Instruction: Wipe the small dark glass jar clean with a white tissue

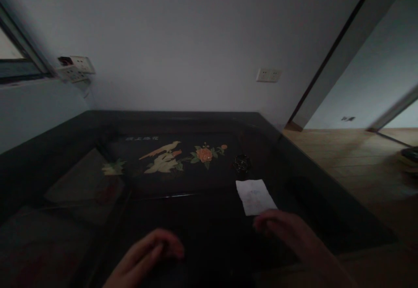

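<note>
My left hand [153, 251] hovers over the near edge of the dark glossy table [209, 227], its fingers loosely curved and apart from the thumb, with nothing visible in it. To the right, my right hand [284, 227] is slightly blurred, loosely bent and seemingly holding nothing. Its fingertips are at the near edge of a creased white sheet of paper [256, 195]; whether they touch it I cannot tell. Faint marks show on the paper. Just beyond it lies a small dark, shiny object [242, 164] with a net-like look, too dim to name.
Bird and flower decoration [204, 155] marks the tabletop, which also carries reflections at left. A pale wall [183, 53] with a double socket [268, 75] stands behind. More sockets [81, 64] sit near the window at left. Wooden floor [326, 149] stretches to the right.
</note>
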### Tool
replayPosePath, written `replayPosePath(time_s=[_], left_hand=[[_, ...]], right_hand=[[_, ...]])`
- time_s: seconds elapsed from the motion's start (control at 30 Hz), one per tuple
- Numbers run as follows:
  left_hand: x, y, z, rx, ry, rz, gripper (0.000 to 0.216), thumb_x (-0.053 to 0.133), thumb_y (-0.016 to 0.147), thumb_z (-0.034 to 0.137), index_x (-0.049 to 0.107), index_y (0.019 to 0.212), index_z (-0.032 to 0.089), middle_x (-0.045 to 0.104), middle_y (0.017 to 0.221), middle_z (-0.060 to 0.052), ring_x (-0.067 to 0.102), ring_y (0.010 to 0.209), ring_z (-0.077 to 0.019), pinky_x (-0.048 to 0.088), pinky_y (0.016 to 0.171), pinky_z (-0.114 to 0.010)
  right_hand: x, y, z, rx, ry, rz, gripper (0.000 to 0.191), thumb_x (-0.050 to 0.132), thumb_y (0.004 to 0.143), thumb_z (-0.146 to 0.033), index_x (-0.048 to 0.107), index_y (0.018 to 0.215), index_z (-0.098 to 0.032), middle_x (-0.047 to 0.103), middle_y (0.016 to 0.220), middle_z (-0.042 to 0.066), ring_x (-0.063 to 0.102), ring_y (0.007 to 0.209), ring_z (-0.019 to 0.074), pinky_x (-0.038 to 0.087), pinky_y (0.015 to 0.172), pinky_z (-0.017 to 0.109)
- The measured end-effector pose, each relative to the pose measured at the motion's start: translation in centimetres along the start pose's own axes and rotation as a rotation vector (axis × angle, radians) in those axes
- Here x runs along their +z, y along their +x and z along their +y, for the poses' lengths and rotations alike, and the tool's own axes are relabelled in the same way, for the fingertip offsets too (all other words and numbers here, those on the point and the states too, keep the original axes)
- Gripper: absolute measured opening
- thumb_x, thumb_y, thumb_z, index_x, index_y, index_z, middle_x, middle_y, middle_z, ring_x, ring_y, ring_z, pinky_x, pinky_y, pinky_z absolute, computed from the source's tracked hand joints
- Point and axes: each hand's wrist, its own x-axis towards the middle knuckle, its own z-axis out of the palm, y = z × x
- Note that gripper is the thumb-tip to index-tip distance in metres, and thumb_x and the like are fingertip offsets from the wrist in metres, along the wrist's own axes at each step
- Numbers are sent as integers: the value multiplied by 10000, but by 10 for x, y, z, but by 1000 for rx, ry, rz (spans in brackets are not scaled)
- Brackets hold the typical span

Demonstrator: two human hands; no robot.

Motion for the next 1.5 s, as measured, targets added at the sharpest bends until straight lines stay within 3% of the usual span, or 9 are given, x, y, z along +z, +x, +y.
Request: replayPosePath(time_s=[0.03,0.07,0.27,0.47,0.67,0.83,0.97,1.23,1.5], left_hand=[[9,6,6,421,184,206,206,670,835,382,673,958,217,666,992,-30,571,1009,-181,444,897,-251],[18,13,11,668,354,348,211,655,843,397,671,914,200,664,919,-33,580,951,-189,444,873,-269],[56,43,51,1204,852,550,193,517,924,306,624,817,186,623,743,-3,572,755,-143,436,734,-252],[62,88,78,1128,1128,503,192,432,917,215,613,870,171,631,786,-22,597,761,-150,469,712,-270],[71,165,64,1015,1633,330,275,448,834,56,637,989,181,636,1076,-76,584,1039,-177,475,931,-312],[90,221,39,1031,2049,112,412,479,913,238,510,1305,113,462,1437,-162,399,1348,-267,348,1114,-405],[92,238,29,928,2246,40,496,369,971,360,406,1416,145,339,1526,-173,317,1408,-312,281,1138,-489],[66,191,38,803,2258,30,538,355,963,482,403,1434,226,305,1550,-137,258,1433,-316,243,1153,-490],[-16,72,63,715,2182,397,618,543,880,469,383,1445,280,464,1467,-88,412,1363,-280,342,1111,-504]], right_hand=[[-4,13,-5,-15,-5,95,368,495,904,-528,712,951,-234,719,904,72,669,873,224,540,801,348],[-8,25,-7,-30,-11,174,357,531,882,-528,716,919,-225,721,894,69,672,864,221,539,799,337],[-40,88,13,-100,-22,370,311,594,826,-451,703,963,-193,725,893,76,684,830,224,541,721,333],[-54,134,59,-86,-45,504,307,637,746,-390,668,981,-195,685,862,61,647,796,214,529,728,362],[-45,147,95,-64,-11,548,574,679,662,-399,554,1181,-187,629,1041,104,620,883,235,537,726,384],[-37,149,109,-53,-7,506,737,724,600,-384,492,1275,-200,568,1169,122,588,1006,264,544,711,370],[-36,153,116,-24,-20,489,710,723,611,-359,498,1268,-211,574,1159,111,602,978,255,540,740,386],[-34,154,120,-14,-58,461,670,723,644,-389,511,1256,-219,619,1128,103,621,995,258,535,788,403],[-32,165,117,12,-161,469,848,747,616,-441,434,1359,-176,609,1208,153,628,1032,308,519,850,470]])
